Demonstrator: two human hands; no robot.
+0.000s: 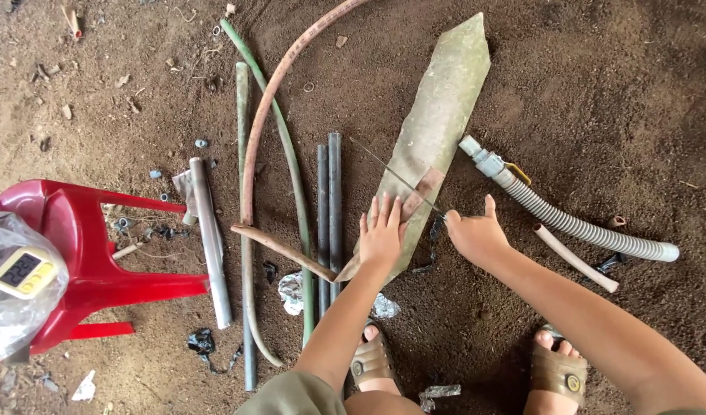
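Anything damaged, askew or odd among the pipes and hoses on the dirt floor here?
Yes. The red plastic stool lies tipped on its side at left. Crumpled foil scraps litter the ground. The left hand presses a worn, pointed sheet, while the right hand holds a thin blade across it.

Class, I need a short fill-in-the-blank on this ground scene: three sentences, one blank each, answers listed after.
1. The left hand lies flat on a long pointed ____ sheet.
2. The right hand holds a thin saw blade across a ____ pipe.
3. The tipped-over plastic chair is ____.

Answers: green; brown; red
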